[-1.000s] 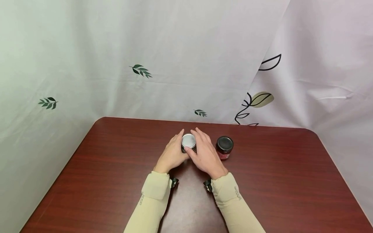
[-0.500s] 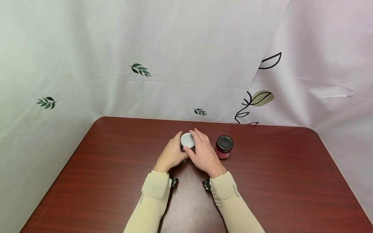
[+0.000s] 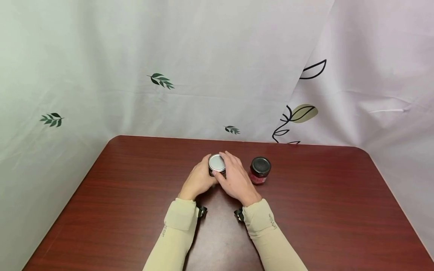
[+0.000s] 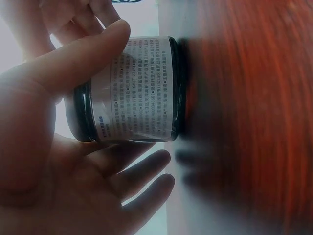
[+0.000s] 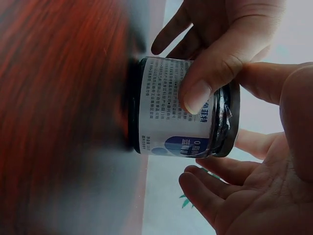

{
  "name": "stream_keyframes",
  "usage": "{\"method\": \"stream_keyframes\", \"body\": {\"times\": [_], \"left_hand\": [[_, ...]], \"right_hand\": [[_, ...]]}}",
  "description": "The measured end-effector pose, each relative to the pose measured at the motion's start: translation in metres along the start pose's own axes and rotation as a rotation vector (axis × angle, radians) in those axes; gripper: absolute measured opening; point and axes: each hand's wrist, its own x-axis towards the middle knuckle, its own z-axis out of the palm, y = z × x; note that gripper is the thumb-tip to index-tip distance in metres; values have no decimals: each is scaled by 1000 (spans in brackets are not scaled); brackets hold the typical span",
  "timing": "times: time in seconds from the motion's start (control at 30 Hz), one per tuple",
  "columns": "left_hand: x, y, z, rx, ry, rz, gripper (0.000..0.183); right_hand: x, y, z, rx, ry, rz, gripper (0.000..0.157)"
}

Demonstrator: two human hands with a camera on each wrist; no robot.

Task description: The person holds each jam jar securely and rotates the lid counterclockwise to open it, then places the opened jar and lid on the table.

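A: Quick q: L hand (image 3: 196,182), doing what?
B: Holding the silver-lid jar (image 3: 217,163) from the L. Thumb lies across the white label (image 4: 142,93), other fingers round the side, lower ones loosely spread.
A: R hand (image 3: 239,180)?
B: Opp. side, higher up, at the lid (image 5: 227,120). Thumb by the near rim, fingers bent along the R edge, so it grips the jar's top. Both hands spread abt as wide as the jar; can't tell how tight.
A: Jar pos?
B: Upright btwn the hands, approx mid L–R on the surface (image 3: 135,195), nearer the back edge. Base looks to be down on it.
A: Label details?
B: Rows of small printed chars, plus a blue patch (image 5: 183,145) in the R wrist view.
A: Other stuff nearby?
B: 2nd jar, black lid & reddish label (image 3: 260,171), upright just beside the R hand, on its R, apart from the 1st.
A: Bkgd?
B: Pale cloth (image 3: 217,56) w/ leaf prints behind the surface. Person's in pale sleeves (image 3: 179,222), small black gear (image 3: 202,211) at the inner wrists.
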Motion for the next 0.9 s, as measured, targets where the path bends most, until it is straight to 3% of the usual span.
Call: {"method": "stream_keyframes", "body": {"times": [0.9], "left_hand": [[1, -3, 0, 5, 11, -35, 73]], "right_hand": [[2, 2, 2, -4, 114, -52, 57]]}}
